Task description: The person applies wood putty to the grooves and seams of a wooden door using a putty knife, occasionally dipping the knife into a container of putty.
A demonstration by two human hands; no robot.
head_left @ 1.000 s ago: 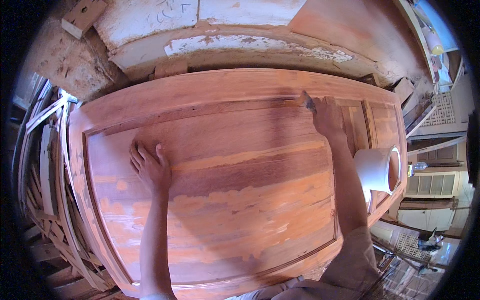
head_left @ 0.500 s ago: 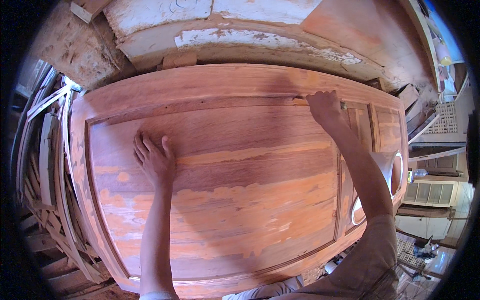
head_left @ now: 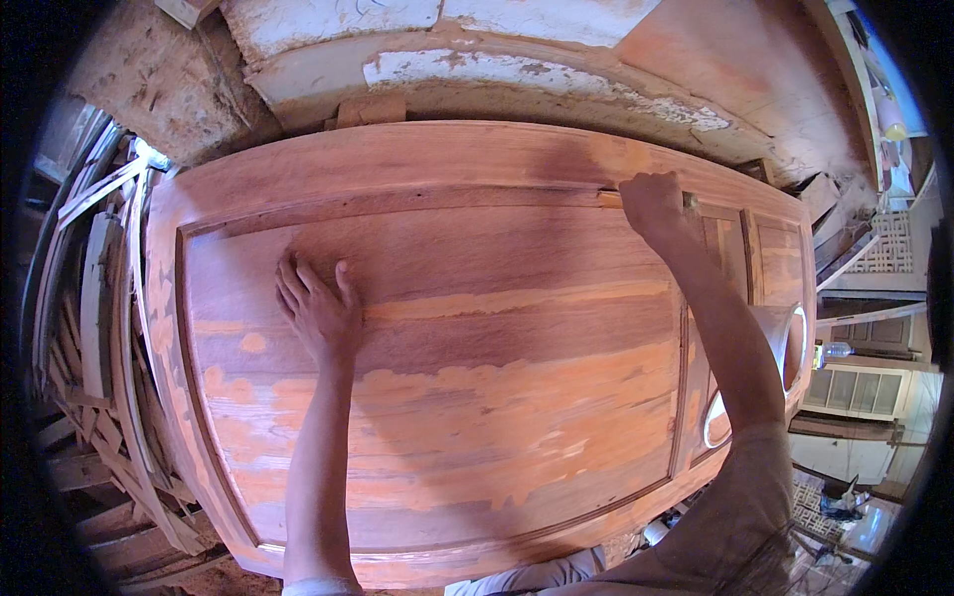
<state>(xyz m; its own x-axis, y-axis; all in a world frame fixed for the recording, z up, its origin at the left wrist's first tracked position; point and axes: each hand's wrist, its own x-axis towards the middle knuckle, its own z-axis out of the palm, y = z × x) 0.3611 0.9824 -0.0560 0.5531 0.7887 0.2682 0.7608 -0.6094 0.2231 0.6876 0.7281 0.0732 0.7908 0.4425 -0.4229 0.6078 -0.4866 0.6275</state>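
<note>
A large reddish-brown wooden door (head_left: pixel 517 397) lies flat before me, with a recessed panel and orange filler-like patches in streaks. My left hand (head_left: pixel 323 303) rests on the panel's upper left, its fingers spread, with nothing in it. My right hand (head_left: pixel 656 211) is closed in a fist at the molding along the panel's far edge. It grips a narrow stick-like tool (head_left: pixel 610 200), whose orange-tan end sticks out to the left and whose other end just shows on the right. The fingers hide its middle, so its exact kind cannot be made out.
A white-rimmed round thing (head_left: pixel 715 421) sits on the door's right part, partly behind my right arm. Scrap wood strips (head_left: pixel 99 308) are piled at the left. Dusty boards (head_left: pixel 517 74) lie beyond the far edge. A clear bottle (head_left: pixel 837 350) stands at the right.
The whole view has shifted slightly, so everything sits a little further right. Both hands keep nearly the same places on the door, and the right hand still grips the tool.
</note>
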